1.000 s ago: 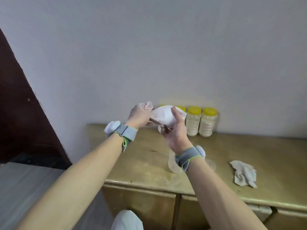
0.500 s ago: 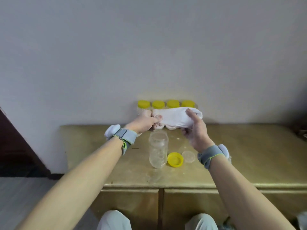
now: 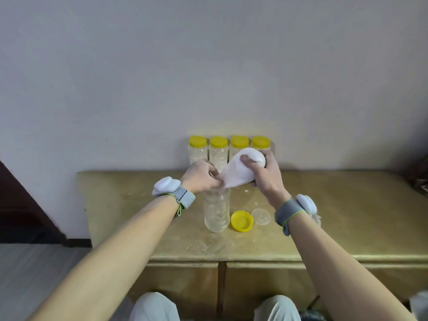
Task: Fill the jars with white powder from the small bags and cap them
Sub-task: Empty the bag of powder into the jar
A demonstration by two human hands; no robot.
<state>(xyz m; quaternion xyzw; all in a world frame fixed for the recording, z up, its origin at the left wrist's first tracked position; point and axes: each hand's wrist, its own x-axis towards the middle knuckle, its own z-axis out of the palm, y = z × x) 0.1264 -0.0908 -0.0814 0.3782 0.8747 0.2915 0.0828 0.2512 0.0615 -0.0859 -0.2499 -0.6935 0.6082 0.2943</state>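
Mid-frame, my left grip [image 3: 201, 179] pinches the narrow end of one white bag [image 3: 239, 173] over one open jar [image 3: 217, 212]. My right grip [image 3: 264, 178] squeezes its fat end. One yellow lid [image 3: 242, 221] and one clear disc [image 3: 261, 216] lie right of that jar on the bench [image 3: 347, 216]. Four capped jars [image 3: 218, 150] stand behind, against the wall.
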